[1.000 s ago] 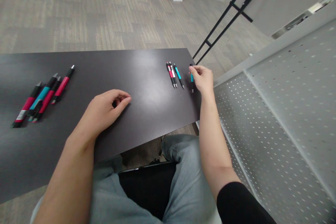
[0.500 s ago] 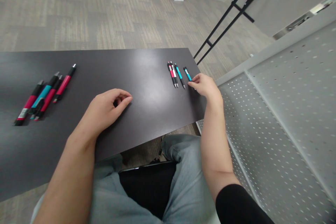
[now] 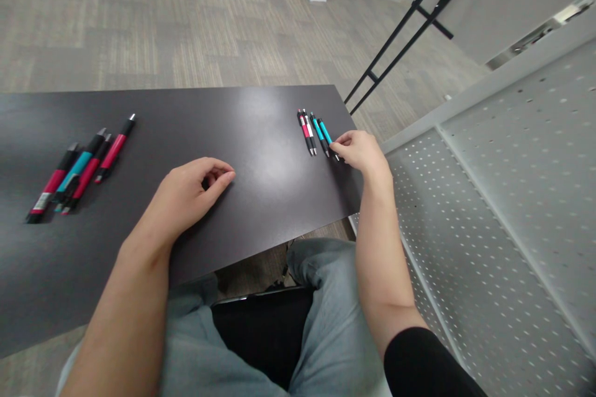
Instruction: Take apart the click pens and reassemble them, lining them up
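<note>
Left hand (image 3: 193,189) rests half-open, nothing visible in it, left of centre; across to the upper right, the rightmost turquoise pen (image 3: 325,130), surely light, stiff and apt to roll, meets the right hand's (image 3: 361,150) bunched fingertips, pinched or merely nudged I can't tell. Mid-barrel looks the best hold!

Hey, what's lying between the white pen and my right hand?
Two teal pens lie side by side between the white pen and your right hand, in the head view.
</note>
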A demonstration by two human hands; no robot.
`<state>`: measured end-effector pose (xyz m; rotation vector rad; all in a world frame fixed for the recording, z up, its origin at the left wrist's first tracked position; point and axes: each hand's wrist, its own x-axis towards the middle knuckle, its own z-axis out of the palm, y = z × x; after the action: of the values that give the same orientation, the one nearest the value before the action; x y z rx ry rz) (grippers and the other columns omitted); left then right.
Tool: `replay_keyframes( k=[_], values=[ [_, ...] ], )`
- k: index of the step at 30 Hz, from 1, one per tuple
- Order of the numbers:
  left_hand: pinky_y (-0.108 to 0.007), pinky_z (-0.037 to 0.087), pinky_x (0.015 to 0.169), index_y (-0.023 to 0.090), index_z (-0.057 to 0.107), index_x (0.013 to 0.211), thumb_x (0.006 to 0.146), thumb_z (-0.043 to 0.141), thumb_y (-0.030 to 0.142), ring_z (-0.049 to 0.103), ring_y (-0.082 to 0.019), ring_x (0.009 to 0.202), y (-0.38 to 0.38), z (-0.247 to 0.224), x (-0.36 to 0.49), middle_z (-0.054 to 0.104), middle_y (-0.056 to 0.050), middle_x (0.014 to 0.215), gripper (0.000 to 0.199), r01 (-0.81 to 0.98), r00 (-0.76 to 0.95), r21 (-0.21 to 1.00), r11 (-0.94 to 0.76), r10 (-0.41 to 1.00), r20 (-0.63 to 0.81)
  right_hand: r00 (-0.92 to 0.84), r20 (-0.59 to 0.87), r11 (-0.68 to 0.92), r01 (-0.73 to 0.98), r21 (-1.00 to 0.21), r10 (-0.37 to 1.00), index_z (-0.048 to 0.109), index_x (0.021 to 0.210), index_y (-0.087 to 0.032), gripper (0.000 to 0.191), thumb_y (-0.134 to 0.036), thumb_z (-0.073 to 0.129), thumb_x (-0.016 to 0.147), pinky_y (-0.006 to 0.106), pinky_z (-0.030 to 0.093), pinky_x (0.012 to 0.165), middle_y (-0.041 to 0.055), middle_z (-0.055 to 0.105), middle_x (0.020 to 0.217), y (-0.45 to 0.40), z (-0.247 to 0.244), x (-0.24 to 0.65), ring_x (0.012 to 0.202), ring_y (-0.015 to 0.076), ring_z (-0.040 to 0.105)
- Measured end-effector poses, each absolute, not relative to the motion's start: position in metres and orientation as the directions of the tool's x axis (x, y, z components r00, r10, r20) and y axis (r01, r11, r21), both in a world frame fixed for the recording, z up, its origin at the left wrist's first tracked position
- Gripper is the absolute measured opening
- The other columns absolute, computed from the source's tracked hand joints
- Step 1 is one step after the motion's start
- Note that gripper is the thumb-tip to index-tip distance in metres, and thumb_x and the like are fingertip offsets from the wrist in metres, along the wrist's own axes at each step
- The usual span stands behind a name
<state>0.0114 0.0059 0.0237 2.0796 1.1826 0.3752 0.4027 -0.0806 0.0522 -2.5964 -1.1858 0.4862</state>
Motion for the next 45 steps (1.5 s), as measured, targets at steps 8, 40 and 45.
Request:
replay_keyframes(
  k=[8, 40, 45],
  values=[
    [-0.053, 0.064, 0.098, 0.035, 0.083, 0.113, 0.105, 0.066, 0.074, 0.086, -0.042, 0.104, 0.006, 0.024, 0.011, 0.093, -0.012, 0.111, 0.043, 0.611, 0.551, 0.715, -0.340, 0.831, -0.076, 0.608, -0.084, -0.592, 0.717, -0.368, 0.789, 0.096, 0.110, -0.023, 0.017, -0.022, 0.079, 0.113, 0.049, 0.071, 0.118, 0.0163, 0.100, 0.118, -0.077, 0.047, 0.403, 0.124, 0.0394, 0.096],
    [-0.052, 0.062, 0.098, 0.034, 0.085, 0.113, 0.107, 0.066, 0.076, 0.086, -0.041, 0.105, 0.007, 0.018, 0.008, 0.094, -0.012, 0.114, 0.046, 0.591, 0.558, 0.729, -0.346, 0.828, -0.060, 0.650, -0.006, -0.620, 0.723, -0.304, 0.760, 0.094, 0.107, -0.028, 0.008, -0.033, 0.090, 0.101, 0.055, 0.073, 0.109, 0.0134, 0.099, 0.125, -0.064, 0.043, 0.377, 0.122, 0.0416, 0.093],
    [-0.051, 0.063, 0.094, 0.033, 0.087, 0.113, 0.108, 0.068, 0.073, 0.085, -0.040, 0.100, 0.007, 0.018, 0.007, 0.094, -0.011, 0.113, 0.045, 0.595, 0.558, 0.722, -0.353, 0.828, -0.054, 0.672, -0.004, -0.645, 0.709, -0.283, 0.740, 0.096, 0.109, -0.027, 0.010, -0.031, 0.089, 0.102, 0.059, 0.073, 0.113, 0.0149, 0.099, 0.130, -0.060, 0.043, 0.370, 0.127, 0.0447, 0.093]
  ],
)
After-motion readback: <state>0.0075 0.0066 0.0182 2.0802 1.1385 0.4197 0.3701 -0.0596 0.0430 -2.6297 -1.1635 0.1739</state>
